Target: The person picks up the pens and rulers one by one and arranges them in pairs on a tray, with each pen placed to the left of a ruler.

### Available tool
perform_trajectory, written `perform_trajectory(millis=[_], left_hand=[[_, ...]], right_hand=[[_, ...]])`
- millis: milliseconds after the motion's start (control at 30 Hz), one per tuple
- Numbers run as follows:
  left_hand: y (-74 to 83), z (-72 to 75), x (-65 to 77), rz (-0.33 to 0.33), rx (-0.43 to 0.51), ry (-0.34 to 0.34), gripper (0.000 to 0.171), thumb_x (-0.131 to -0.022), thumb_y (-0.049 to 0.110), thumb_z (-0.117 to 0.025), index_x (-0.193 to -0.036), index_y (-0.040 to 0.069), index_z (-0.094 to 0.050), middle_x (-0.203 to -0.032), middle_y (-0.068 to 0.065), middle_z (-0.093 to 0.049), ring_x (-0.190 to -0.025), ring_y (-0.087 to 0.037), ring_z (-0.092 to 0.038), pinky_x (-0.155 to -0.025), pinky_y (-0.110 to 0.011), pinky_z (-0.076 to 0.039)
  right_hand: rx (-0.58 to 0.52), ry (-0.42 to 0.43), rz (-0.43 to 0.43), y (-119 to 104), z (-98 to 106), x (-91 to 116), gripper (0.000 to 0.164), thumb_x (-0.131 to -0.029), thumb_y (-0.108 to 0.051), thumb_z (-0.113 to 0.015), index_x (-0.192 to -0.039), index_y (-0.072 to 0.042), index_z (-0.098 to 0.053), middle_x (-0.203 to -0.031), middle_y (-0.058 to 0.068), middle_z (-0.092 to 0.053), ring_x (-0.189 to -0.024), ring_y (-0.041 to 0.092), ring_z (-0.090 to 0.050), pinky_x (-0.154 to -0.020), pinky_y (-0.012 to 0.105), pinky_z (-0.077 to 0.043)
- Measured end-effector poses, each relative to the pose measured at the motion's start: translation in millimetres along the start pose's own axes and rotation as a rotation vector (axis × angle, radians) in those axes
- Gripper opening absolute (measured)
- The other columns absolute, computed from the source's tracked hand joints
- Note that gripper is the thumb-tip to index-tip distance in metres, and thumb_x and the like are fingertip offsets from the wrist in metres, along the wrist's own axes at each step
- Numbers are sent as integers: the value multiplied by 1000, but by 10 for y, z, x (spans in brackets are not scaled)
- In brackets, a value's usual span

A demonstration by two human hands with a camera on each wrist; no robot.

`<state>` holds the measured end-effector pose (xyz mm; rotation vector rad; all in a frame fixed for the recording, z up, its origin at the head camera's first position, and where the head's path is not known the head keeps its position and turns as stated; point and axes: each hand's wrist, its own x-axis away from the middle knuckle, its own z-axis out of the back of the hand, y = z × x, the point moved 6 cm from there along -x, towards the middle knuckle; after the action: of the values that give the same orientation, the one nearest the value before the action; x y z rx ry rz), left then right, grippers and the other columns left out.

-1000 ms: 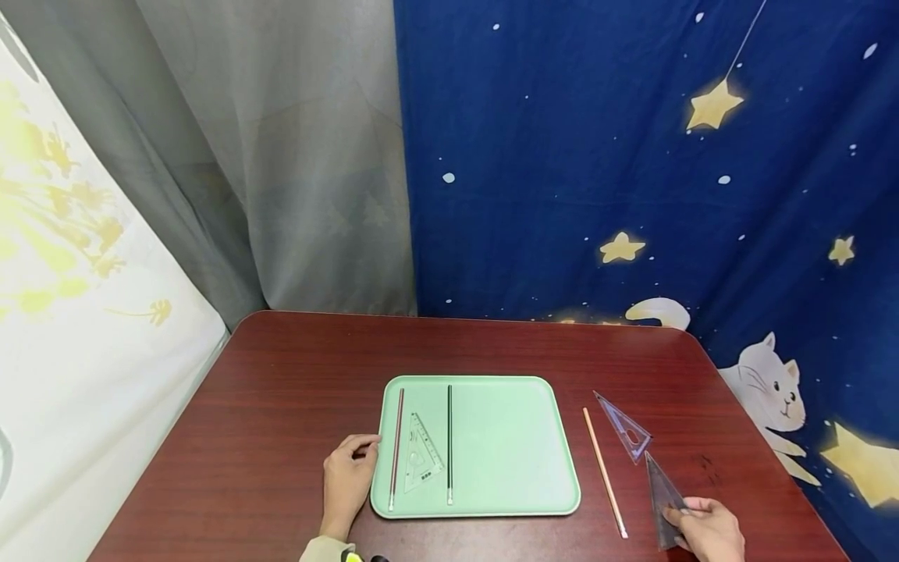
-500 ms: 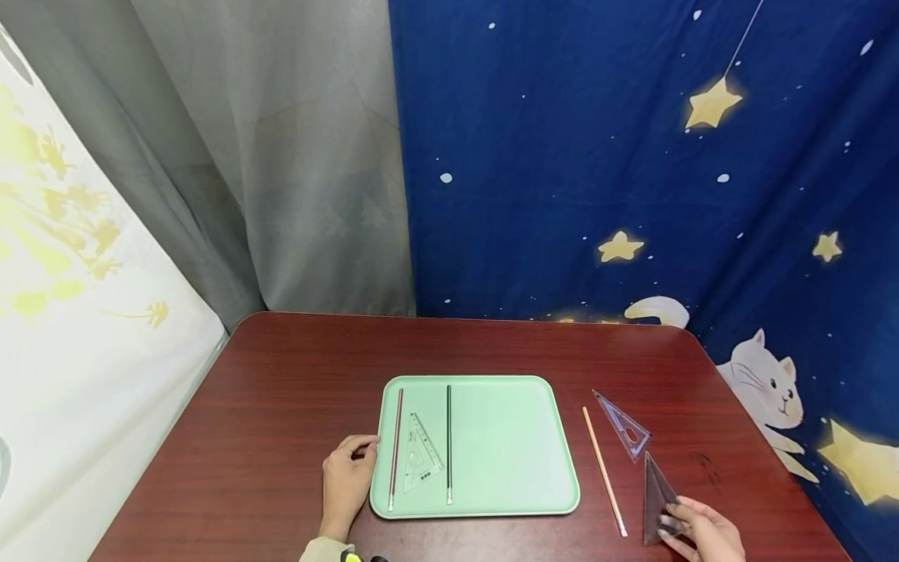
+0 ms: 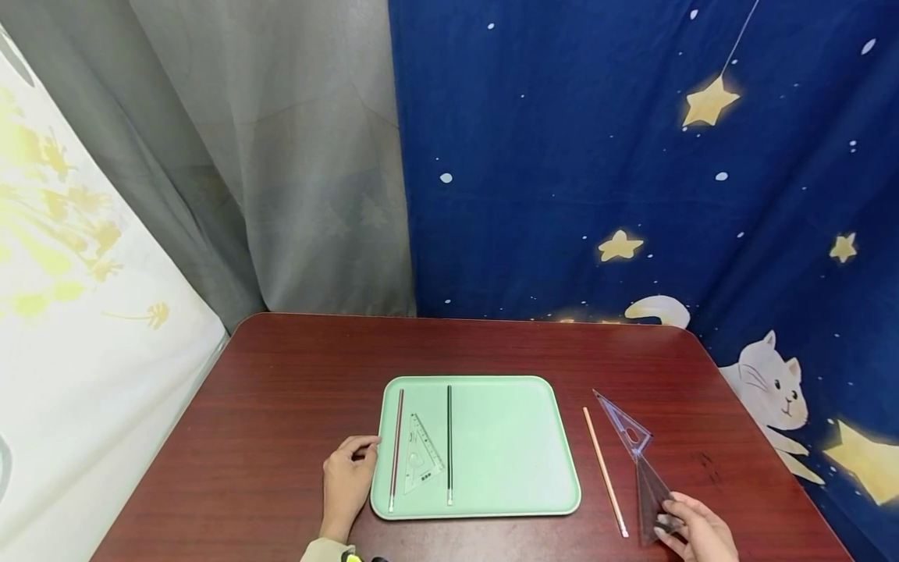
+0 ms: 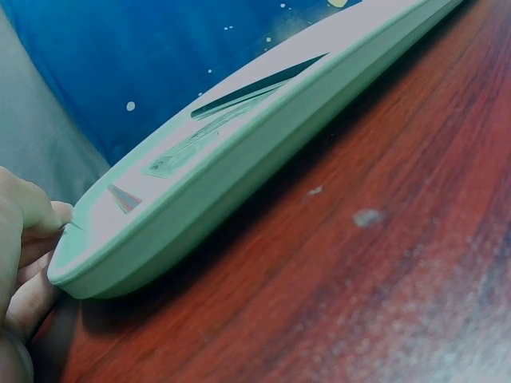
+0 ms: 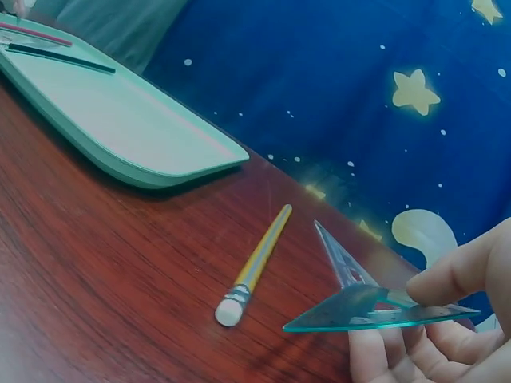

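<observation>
My right hand [image 3: 699,528] pinches a dark see-through set square [image 3: 652,499] between thumb and fingers at the table's right; in the right wrist view the set square [image 5: 375,311] is seen nearly edge-on above the wood. A second, bluish clear set square [image 3: 626,426] lies just beyond it, their corners overlapping in the head view. Left of both lies a yellow pencil [image 3: 605,472] with a white eraser. My left hand [image 3: 348,478] grips the left rim of the mint-green tray [image 3: 506,445], thumb on top and fingers below, as the left wrist view shows.
In the tray lie a red pencil [image 3: 396,449], a clear set square [image 3: 423,457] with markings, and a dark pencil [image 3: 449,445]. The dark red table [image 3: 295,375] ends at the back before grey and blue curtains [image 3: 534,156].
The right hand has shifted the dark set square slightly left, and its tip now meets the bluish one in the head view. The left hand and tray have stayed put.
</observation>
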<state>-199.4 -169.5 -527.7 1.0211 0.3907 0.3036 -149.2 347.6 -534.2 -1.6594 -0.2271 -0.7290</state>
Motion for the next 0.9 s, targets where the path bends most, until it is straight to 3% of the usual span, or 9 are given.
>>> perform_trajectory(millis=[533, 900], left_hand=[[10, -1, 1, 18, -11, -23, 15, -86, 6, -64, -89, 14, -76, -88, 0, -71, -70, -1, -60, -63, -18, -48], [0, 0, -5, 27, -10, -27, 16, -86, 6, -63, -88, 14, -76, -88, 1, -71, -70, -1, -60, -63, -18, -48]], right_hand=[[-22, -49, 69, 15, -253, 43, 41, -92, -4, -49, -67, -33, -64, -66, -12, -59, -64, 0, -57, -63, 20, -52], [-32, -95, 134, -6, -448, 82, 38, -91, -3, -50, -72, -33, -65, -69, -11, -60, -67, 1, -57, -62, 20, -52]])
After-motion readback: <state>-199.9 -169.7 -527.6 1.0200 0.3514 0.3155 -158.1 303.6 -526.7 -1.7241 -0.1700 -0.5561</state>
